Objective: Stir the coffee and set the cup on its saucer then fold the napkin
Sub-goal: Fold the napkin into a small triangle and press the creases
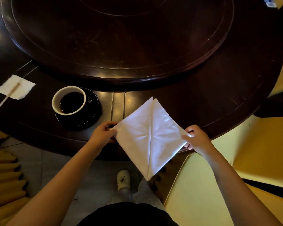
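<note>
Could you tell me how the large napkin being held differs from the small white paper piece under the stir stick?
The napkin is much larger than the paper piece. The napkin is gripped at its side corners by the left hand and right hand, its lower point hanging past the table edge; the paper piece lies flat on the table, untouched. The napkin shows a centre crease; the paper piece has a ragged edge and bears the stir stick. Both are white.

- The napkin (147,137) is white
- The cup (69,100) is white, with black coffee (71,101) inside
- The saucer (88,116) is black
- The surface (203,95) is dark brown
- The shoe (123,180) is pale cream
- The chair seat (194,193) is yellow
</note>
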The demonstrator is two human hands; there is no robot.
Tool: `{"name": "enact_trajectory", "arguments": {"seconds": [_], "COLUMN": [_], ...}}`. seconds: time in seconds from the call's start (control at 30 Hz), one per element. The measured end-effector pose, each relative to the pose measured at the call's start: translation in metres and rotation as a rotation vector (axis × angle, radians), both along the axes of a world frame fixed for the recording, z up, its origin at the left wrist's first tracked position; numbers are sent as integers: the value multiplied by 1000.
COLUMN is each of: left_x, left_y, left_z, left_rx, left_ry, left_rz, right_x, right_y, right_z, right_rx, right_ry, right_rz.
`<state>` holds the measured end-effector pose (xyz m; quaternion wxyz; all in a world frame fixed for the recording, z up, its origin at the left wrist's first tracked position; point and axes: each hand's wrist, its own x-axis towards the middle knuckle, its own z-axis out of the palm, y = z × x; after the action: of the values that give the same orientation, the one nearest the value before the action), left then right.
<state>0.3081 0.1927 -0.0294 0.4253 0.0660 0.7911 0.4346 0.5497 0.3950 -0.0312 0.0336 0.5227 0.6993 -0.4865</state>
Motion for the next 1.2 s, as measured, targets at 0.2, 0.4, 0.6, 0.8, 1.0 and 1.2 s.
{"name": "enact_trajectory", "arguments": {"seconds": [0.2,0.4,0.6,0.8,1.0,1.2], "left_x": [-7,-10,-9,-18,-28,-31], "left_y": [-4,-5,5,20,13,31], "left_z": [11,26,48,87,136,104], "left_rx": [175,275,245,78,235,223], "left_ry": [-136,-230,127,783,609,-5], "left_rz": [130,155,-157,-423,-402,-141], "right_x": [7,15,16,6,9,-7], "right_y": [6,10,15,18,27,34], "right_z": [11,22,50,76,108,75], "right_rx": [-291,-347,-116,270,-200,-456], "right_ry": [362,460,453,258,591,514], "right_rz": [-249,-221,-25,160,1,-226]}}
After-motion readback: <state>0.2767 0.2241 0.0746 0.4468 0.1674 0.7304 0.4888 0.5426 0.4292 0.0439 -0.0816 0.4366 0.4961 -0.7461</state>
